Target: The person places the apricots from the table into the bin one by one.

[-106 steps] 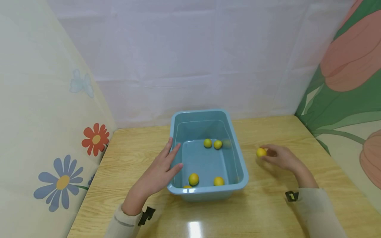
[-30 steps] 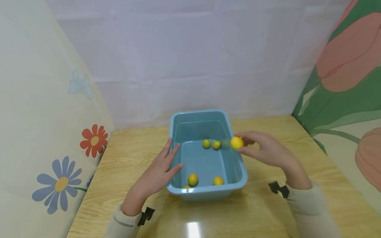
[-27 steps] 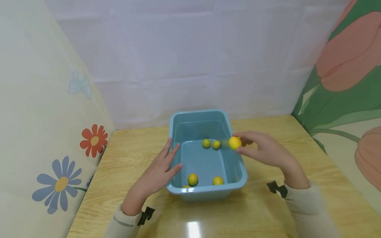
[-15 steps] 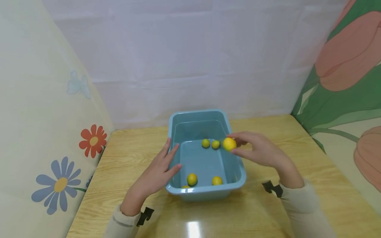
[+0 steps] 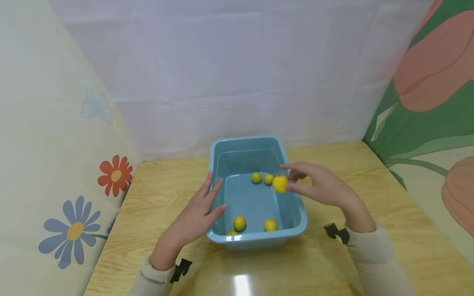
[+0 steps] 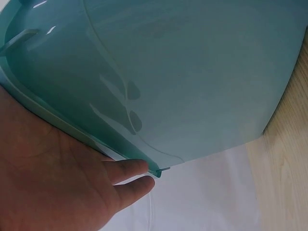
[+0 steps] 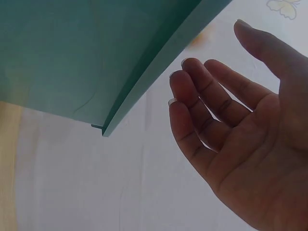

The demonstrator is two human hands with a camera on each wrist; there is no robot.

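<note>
A light blue plastic tub (image 5: 255, 236) stands on the wooden table, with several small yellow-green citrus fruits inside, such as one near its front wall (image 5: 239, 223). My left hand (image 5: 194, 216) rests on the tub's left rim, fingers spread; the left wrist view shows its palm against that rim (image 6: 53, 118). Above the tub's right side, my right hand (image 5: 320, 183) has thumb and fingers parted. A slightly blurred yellow citrus fruit (image 5: 280, 183) is in the air just off its fingertips. In the right wrist view the palm (image 7: 255, 139) holds nothing.
Two greenish citrus fruits, including one at the left (image 5: 256, 177), lie toward the tub's far end. The wooden table (image 5: 166, 185) ends at a white cloth backdrop (image 5: 207, 74). Printed floral panels flank both sides, one with a red flower (image 5: 116, 175).
My right hand picked up a citrus fruit from the table right of the tub, carried it left over the rim and let it go inside. The left hand stayed on the rim.
</note>
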